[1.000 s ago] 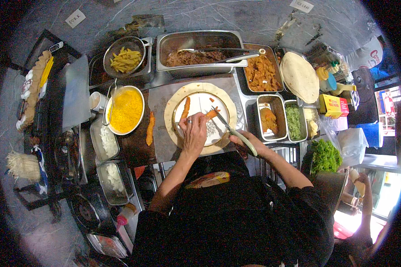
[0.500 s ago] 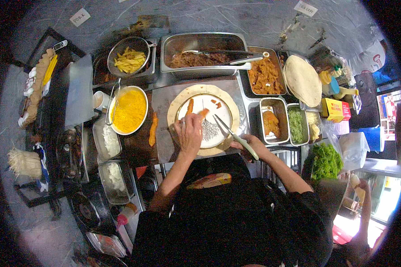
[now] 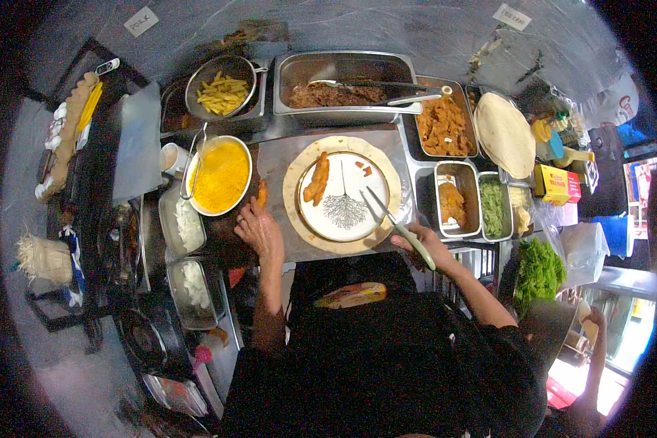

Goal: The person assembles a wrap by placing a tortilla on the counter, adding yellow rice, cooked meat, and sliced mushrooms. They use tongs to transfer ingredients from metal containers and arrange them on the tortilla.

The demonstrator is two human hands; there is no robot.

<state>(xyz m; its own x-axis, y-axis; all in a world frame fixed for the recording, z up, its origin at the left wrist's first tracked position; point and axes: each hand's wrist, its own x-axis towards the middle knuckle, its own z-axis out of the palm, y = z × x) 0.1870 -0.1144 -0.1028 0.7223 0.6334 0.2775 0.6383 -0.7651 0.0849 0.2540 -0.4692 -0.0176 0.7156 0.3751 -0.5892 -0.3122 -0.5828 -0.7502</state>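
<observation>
My left hand (image 3: 258, 230) has its fingers closed on the near end of a long orange-brown fried strip (image 3: 262, 192), beside the bowl of shredded yellow cheese (image 3: 219, 179). My right hand (image 3: 422, 248) grips a knife (image 3: 418, 250) by its pale green handle, its blade slanting over the right side of a white plate (image 3: 347, 228) with a dark tree drawing. Another fried strip (image 3: 317, 179) lies on the plate's left, with small orange bits (image 3: 363, 169) near its far rim. Beneath the plate, a flat round tortilla (image 3: 297, 219) shows as a ring.
Beyond the plate stands a deep steel pan (image 3: 343, 64) of shredded meat with tongs (image 3: 412, 97). A tray of orange-brown pieces (image 3: 445, 120) and stacked flatbreads (image 3: 504, 135) are at right. Trays of white filling (image 3: 190, 226) line the left. A person's hand (image 3: 593, 325) shows at lower right.
My left hand has left the plate and moved left to the strip beside the cheese bowl. The strip on the plate is now uncovered. My right hand still holds the knife.
</observation>
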